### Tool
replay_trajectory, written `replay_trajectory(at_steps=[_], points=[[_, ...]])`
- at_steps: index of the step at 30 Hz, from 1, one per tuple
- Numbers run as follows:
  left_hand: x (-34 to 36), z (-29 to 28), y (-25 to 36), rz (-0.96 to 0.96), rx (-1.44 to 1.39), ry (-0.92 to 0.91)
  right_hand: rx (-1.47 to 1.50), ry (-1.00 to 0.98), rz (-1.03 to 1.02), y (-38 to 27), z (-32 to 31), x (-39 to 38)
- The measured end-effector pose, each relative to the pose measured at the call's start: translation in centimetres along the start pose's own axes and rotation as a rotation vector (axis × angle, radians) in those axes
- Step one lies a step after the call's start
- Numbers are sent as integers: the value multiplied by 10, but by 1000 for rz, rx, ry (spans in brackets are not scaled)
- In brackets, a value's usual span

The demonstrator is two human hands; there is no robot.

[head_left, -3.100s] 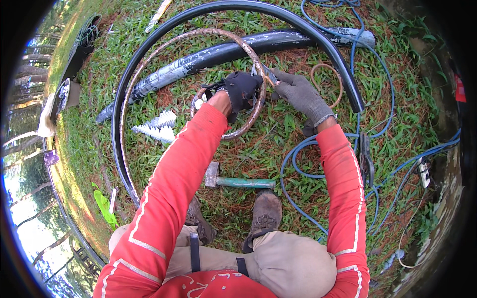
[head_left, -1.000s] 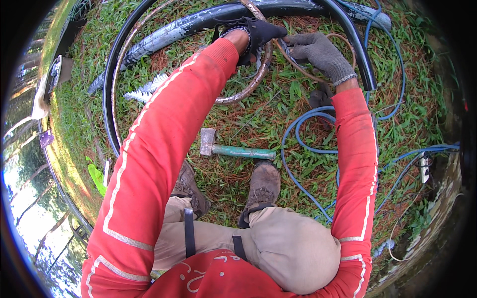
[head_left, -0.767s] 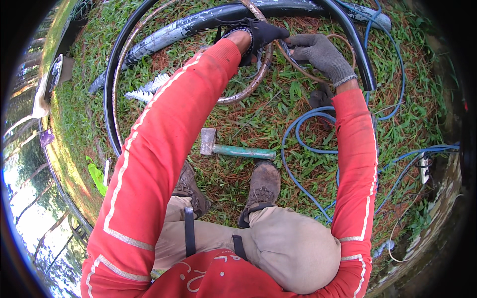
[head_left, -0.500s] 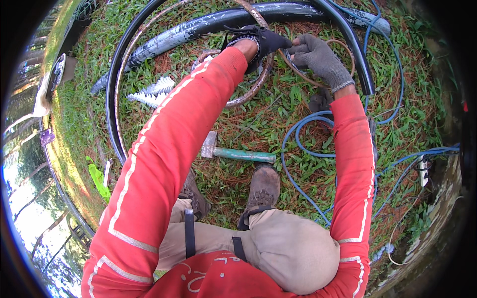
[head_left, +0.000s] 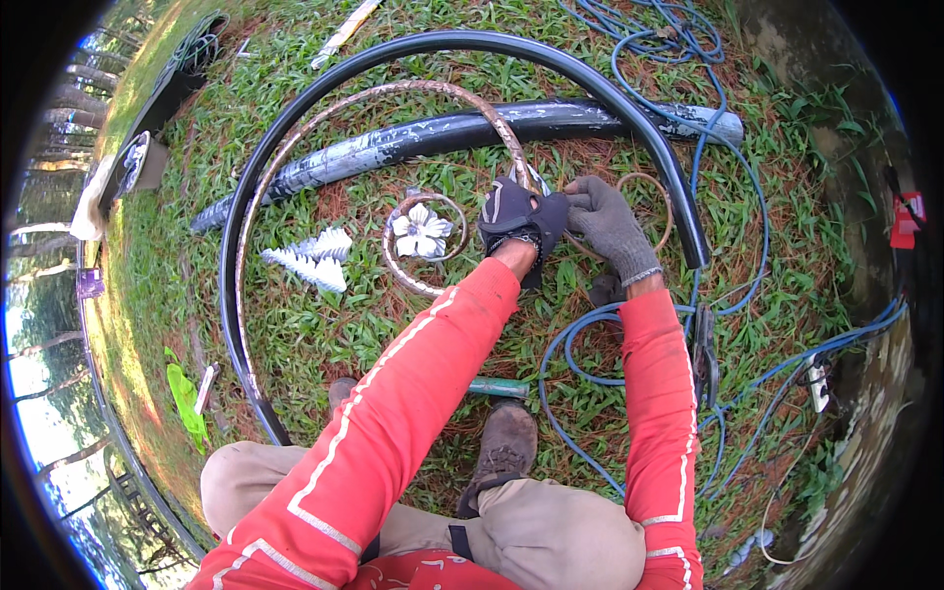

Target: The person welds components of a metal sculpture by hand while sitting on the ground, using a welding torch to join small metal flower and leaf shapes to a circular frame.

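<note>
My left hand (head_left: 524, 218), in a black glove, is closed round a rusty scrolled metal rod (head_left: 385, 88) lying on the grass. Close beside it, my right hand (head_left: 615, 228), in a grey knit glove, has its fingers pinched together; what lies between them is hidden. A small thin curl (head_left: 670, 205) runs out past my right hand. Inside the scroll's inner coil sits a silver metal flower (head_left: 422, 232). Silver serrated metal leaves (head_left: 313, 259) lie to its left. The green handle of a hammer (head_left: 499, 387) shows below my left forearm, its head hidden.
A black curved tube (head_left: 462, 39) arches round the scroll. Behind runs a thick worn black-and-grey pipe (head_left: 413, 140). Blue cable (head_left: 763, 221) loops on the right, near dark-handled pliers or a clamp (head_left: 704, 354). A wall (head_left: 870, 423) borders the right side.
The view has shifted, showing more ground beyond the tube. The metal flower is uncovered now, and my left forearm covers the hammer's head. My hands stay close together at the scroll.
</note>
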State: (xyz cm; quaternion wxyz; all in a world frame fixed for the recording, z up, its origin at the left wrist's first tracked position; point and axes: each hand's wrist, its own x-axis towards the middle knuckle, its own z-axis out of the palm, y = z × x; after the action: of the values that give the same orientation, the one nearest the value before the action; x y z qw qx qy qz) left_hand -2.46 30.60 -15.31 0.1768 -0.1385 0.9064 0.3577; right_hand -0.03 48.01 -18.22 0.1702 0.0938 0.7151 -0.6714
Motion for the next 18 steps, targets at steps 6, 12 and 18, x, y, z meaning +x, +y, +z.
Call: replay_trajectory(at_steps=[6, 12, 18], points=[[-4, 0, -6, 17, -11, 95, 8, 9, 8, -1, 0, -4], [3, 2, -1, 47, -83, -12, 7, -15, -7, 2, -1, -3], [-2, 12, 6, 41, -72, 23, -60, -16, -39, 6, 0, 0]])
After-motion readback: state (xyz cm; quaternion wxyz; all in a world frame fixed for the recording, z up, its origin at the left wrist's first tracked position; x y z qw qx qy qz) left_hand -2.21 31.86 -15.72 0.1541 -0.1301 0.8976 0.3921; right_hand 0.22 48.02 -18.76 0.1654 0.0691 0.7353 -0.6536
